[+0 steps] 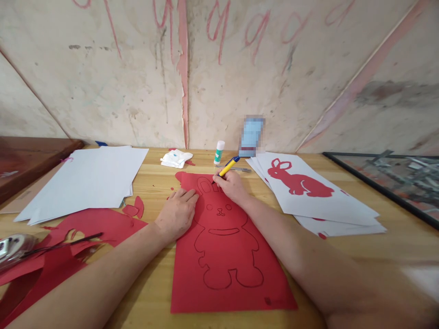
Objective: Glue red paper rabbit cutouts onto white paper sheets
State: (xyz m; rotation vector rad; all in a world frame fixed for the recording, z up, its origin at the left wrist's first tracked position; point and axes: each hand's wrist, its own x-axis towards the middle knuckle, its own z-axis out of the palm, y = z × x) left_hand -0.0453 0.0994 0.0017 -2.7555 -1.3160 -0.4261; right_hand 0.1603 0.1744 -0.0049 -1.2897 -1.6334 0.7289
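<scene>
A sheet of red paper (pixel 226 256) lies on the wooden table in front of me, with a rabbit outline drawn on it in dark line. My right hand (pixel 232 185) grips a yellow pen (pixel 228 167) with a blue end, its tip at the rabbit's ears near the sheet's top edge. Flat on the left side of the paper rests my left hand (pixel 179 211), palm down and holding nothing. Part of the right ear's outline is hidden behind my right hand.
White paper stacks (pixel 85 183) lie at left; a red cut-out rabbit (pixel 300 179) lies on white sheets at right. Red scraps (pixel 99 224) spread at lower left. A glue stick (pixel 218 153), crumpled tissue (pixel 176 158) and blurred phone-like screen (pixel 252 135) stand near the wall.
</scene>
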